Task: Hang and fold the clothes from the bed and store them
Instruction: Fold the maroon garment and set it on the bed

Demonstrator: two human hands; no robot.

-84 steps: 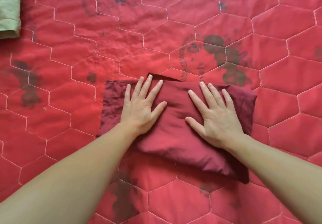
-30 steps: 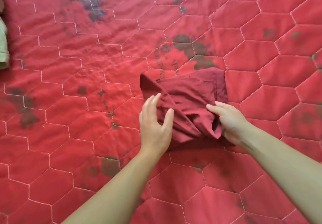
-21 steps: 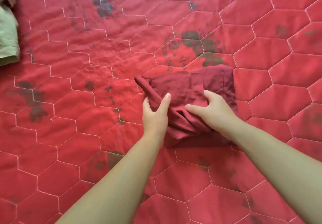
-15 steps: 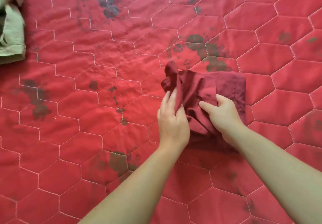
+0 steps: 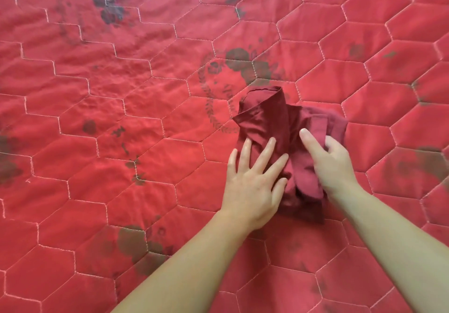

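Dark maroon folded cloth garment [image 5: 272, 120], right of centre on red hexagon-quilted bedspread [image 5: 121, 93]. Left hand [image 5: 255, 179]: fingers straight, spread, pressing it. Right hand [image 5: 332, 159]: fingers curled, gripping its bunched edge.

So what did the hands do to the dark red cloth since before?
The dark red cloth lay flat; its left side got folded rightward into a bundle. The left hand presses it with straight fingers, and the right hand now grips it. The red quilt is unchanged.
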